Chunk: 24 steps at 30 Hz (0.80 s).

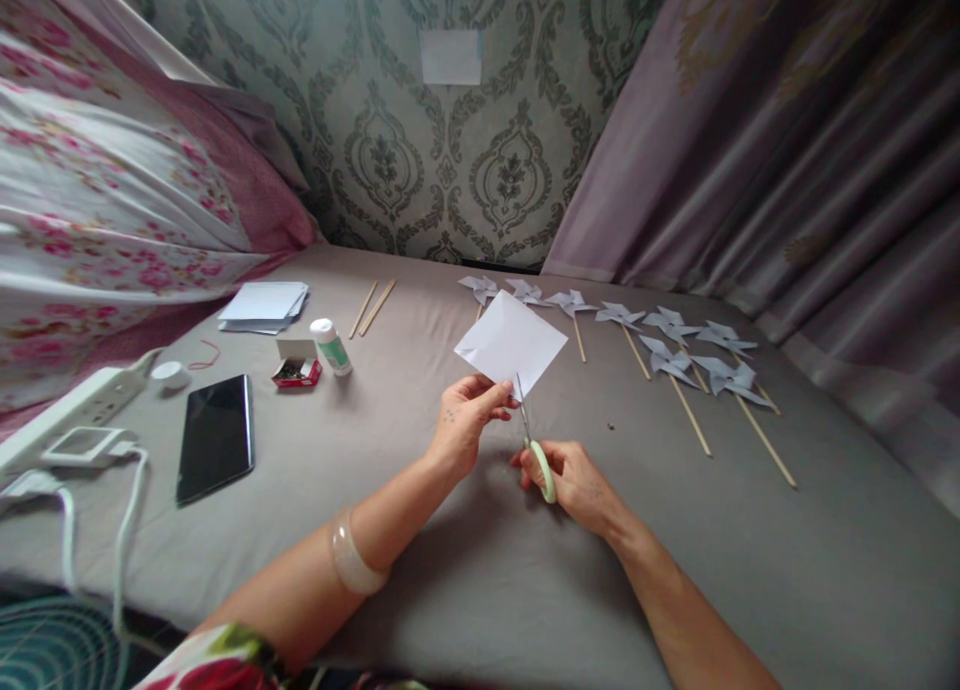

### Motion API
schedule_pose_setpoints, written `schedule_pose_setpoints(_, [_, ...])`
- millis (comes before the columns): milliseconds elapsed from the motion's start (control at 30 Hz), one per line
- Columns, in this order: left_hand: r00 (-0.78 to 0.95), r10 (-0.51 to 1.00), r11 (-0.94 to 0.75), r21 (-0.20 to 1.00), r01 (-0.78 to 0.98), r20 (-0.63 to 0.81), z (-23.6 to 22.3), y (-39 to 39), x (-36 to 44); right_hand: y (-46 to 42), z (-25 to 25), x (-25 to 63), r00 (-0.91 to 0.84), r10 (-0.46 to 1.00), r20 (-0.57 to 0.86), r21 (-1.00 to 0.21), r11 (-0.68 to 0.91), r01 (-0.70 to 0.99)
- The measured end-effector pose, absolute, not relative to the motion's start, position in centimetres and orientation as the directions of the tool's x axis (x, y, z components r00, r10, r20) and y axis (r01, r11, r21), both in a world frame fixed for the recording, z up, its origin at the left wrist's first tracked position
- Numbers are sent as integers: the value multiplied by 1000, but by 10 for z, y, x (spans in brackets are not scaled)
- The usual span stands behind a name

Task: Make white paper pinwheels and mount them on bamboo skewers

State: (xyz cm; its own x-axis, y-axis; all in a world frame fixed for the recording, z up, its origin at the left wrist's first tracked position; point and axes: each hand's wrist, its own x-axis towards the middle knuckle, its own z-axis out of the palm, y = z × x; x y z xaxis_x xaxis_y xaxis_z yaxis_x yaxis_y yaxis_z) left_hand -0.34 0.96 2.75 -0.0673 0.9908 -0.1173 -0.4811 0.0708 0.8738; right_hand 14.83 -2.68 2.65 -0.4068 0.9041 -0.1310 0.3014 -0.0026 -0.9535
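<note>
My left hand (472,418) pinches a square sheet of white paper (511,338) near its lower corner, holding it turned like a diamond above the grey cloth. My right hand (570,480) grips scissors (543,472) with pale green handles. Their blades point up and meet the paper at its near corner, close to my left fingertips. Behind and to the right of the paper lie several white paper pinwheels (667,360) on wooden sticks.
Leftward stand a glue bottle (332,348), an opened red box (296,370) of small items, a paper stack (264,306) and loose sticks (376,308). A black phone (216,438) lies beside a white power strip (94,410) with cables. A tiny object (610,426) sits right of my hands.
</note>
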Motion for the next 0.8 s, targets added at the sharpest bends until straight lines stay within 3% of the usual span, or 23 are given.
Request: schedule_pose_setpoints(800, [-97,986,66,844,-533,-139,30,7,1,-24,18,148,-351,914,-205,-922,-60,383])
